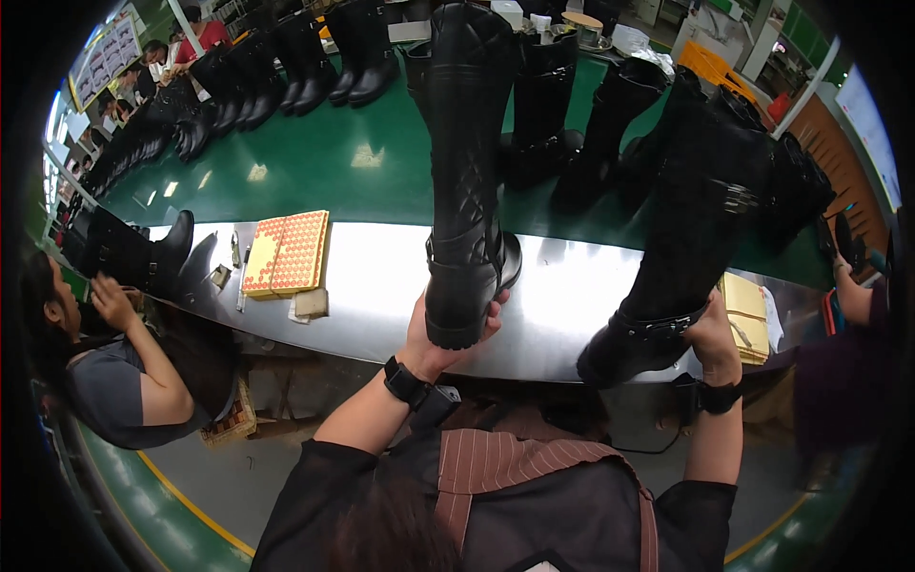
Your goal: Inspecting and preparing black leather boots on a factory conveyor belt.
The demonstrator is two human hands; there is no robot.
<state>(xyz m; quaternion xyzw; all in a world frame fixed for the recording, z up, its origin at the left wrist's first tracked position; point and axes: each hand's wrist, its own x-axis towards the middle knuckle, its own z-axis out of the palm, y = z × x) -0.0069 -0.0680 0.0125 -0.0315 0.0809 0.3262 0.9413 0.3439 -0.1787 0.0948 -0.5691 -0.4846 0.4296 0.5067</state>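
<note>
At the far left a co-worker point(114, 362) sits bent over a black boot point(133, 255) of their own, one hand on it. Next along, a pad of orange dotted sheets point(286, 253) lies on the shiny metal bench point(381, 276).

The person's left hand point(448, 334) is closed around the sole and heel of a tall quilted black boot point(467, 181), holding it upright with the toe over the bench edge. The right hand point(713, 334) grips the heel of a second tall black boot point(696, 229), which leans to the right; its foot hangs just past the bench edge. Both wrists wear black bands.

By the look of it, this is the stage of lifting a pair and looking it over — each boot held up by its foot. The next move calls for a firm hold, since the tall shafts are top-heavy and could tip.

Behind the bench runs a green conveyor belt point(315, 162) lined with more black boots point(315, 57) — a busy factory floor, with other workers in the far left corner.
</note>
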